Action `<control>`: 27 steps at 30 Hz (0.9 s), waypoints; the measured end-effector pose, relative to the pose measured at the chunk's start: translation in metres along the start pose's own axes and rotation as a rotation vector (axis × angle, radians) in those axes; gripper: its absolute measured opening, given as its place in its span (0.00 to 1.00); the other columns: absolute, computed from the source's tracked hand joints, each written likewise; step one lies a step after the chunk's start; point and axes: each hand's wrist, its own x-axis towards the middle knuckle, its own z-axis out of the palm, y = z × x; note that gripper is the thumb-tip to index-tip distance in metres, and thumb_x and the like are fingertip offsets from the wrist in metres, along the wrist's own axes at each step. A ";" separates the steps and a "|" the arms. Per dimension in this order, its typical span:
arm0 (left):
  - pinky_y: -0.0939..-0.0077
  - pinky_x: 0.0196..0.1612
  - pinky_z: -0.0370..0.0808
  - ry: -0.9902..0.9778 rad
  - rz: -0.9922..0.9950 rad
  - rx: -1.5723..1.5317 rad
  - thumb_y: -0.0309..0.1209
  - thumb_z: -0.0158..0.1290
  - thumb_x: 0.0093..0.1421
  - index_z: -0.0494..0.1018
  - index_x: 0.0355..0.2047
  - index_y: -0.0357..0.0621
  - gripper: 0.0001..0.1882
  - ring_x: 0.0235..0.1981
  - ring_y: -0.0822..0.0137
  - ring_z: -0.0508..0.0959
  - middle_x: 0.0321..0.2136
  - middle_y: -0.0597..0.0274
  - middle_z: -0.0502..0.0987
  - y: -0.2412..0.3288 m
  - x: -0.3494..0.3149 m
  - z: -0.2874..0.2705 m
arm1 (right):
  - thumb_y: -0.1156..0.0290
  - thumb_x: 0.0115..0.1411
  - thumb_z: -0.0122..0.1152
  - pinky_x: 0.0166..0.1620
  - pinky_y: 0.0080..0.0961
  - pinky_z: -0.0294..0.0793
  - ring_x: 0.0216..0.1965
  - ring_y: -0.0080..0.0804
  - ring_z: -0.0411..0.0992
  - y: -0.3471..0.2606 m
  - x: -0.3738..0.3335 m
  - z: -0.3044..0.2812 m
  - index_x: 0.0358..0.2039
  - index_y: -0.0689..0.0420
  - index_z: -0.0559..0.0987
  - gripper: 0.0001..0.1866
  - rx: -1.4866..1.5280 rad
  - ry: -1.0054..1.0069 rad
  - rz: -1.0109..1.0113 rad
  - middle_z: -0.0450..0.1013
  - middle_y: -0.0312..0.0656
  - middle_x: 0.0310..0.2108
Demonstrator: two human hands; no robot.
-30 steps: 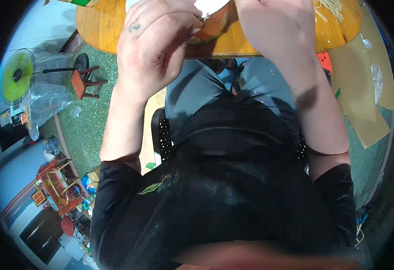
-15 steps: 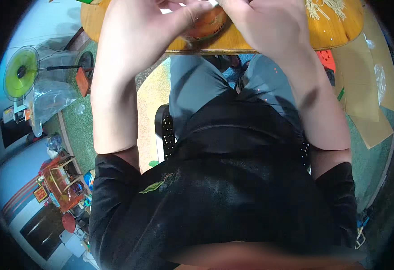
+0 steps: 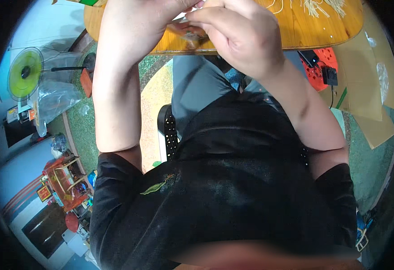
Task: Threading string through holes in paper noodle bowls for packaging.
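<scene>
At the top edge of the view, both hands meet over the wooden table [image 3: 316, 33]. My left hand [image 3: 161, 10] is partly cut off by the edge, and its fingers are bent toward the right hand. My right hand [image 3: 242, 36] has its fingers closed together in a pinch, pointing left. Something small and white [image 3: 179, 16] shows between the fingertips; its kind is hidden. Just below the fingers sits a reddish-brown, shiny thing [image 3: 190, 33], blurred and mostly covered by the hands. Pale string fringes [image 3: 318, 8] lie on the table to the right.
A red perforated stool seat [image 3: 325, 58] with a black power adapter [image 3: 329, 75] stands beyond my right forearm. Flattened cardboard [image 3: 363, 85] lies at the right. A green fan [image 3: 26, 72] and clear plastic bags [image 3: 55, 99] are at the left.
My right hand has shifted left toward the left hand, covering more of the reddish-brown thing. The red stool seat and black adapter have come into sight beside my right forearm.
</scene>
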 end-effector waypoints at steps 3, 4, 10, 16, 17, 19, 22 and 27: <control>0.85 0.36 0.81 0.010 0.019 -0.002 0.15 0.60 0.62 0.74 0.40 0.33 0.08 0.31 0.76 0.82 0.33 0.59 0.83 -0.002 0.000 0.000 | 0.79 0.59 0.66 0.34 0.30 0.77 0.32 0.42 0.79 -0.007 0.007 -0.001 0.35 0.61 0.83 0.03 0.011 0.015 0.047 0.76 0.47 0.33; 0.85 0.36 0.81 0.036 0.046 0.011 0.15 0.60 0.62 0.75 0.40 0.33 0.08 0.31 0.76 0.82 0.33 0.60 0.83 -0.003 0.000 0.000 | 0.80 0.59 0.65 0.34 0.29 0.77 0.32 0.40 0.79 -0.021 0.016 -0.007 0.34 0.62 0.83 0.02 0.039 -0.049 0.257 0.76 0.47 0.33; 0.84 0.37 0.80 0.121 0.005 0.172 0.17 0.59 0.64 0.76 0.38 0.33 0.04 0.33 0.77 0.81 0.33 0.61 0.83 0.012 -0.005 0.020 | 0.77 0.65 0.64 0.33 0.20 0.75 0.28 0.22 0.76 -0.040 0.018 -0.006 0.33 0.65 0.80 0.04 0.300 -0.008 1.010 0.76 0.39 0.32; 0.82 0.36 0.80 0.185 0.059 0.092 0.20 0.57 0.67 0.77 0.40 0.33 0.03 0.33 0.76 0.81 0.34 0.60 0.83 -0.004 -0.010 0.009 | 0.74 0.69 0.60 0.32 0.17 0.73 0.28 0.19 0.75 -0.043 0.038 -0.009 0.36 0.66 0.80 0.07 0.671 0.099 1.444 0.78 0.38 0.30; 0.81 0.36 0.80 0.180 0.115 0.083 0.21 0.57 0.67 0.77 0.40 0.33 0.03 0.33 0.75 0.82 0.34 0.60 0.83 -0.005 -0.010 0.008 | 0.74 0.69 0.59 0.32 0.17 0.73 0.29 0.18 0.74 -0.043 0.039 -0.008 0.36 0.66 0.80 0.07 0.732 0.156 1.496 0.79 0.39 0.31; 0.80 0.36 0.81 0.183 0.085 0.062 0.21 0.57 0.68 0.77 0.41 0.33 0.04 0.33 0.74 0.82 0.34 0.60 0.83 -0.002 -0.016 0.009 | 0.74 0.69 0.59 0.33 0.16 0.72 0.29 0.18 0.74 -0.041 0.038 -0.008 0.37 0.66 0.80 0.07 0.792 0.214 1.547 0.79 0.39 0.32; 0.79 0.37 0.81 0.129 0.077 -0.011 0.21 0.56 0.68 0.76 0.43 0.33 0.05 0.33 0.73 0.82 0.34 0.59 0.83 -0.007 -0.016 0.005 | 0.73 0.69 0.60 0.35 0.15 0.72 0.31 0.19 0.74 -0.035 0.032 -0.006 0.38 0.66 0.81 0.08 0.696 0.167 1.471 0.79 0.38 0.32; 0.77 0.38 0.82 0.065 0.057 -0.074 0.20 0.56 0.68 0.76 0.44 0.32 0.06 0.34 0.71 0.82 0.34 0.59 0.82 -0.009 -0.017 0.003 | 0.69 0.68 0.61 0.31 0.13 0.67 0.27 0.16 0.69 -0.039 0.039 -0.008 0.39 0.65 0.81 0.10 0.679 0.169 1.576 0.77 0.35 0.30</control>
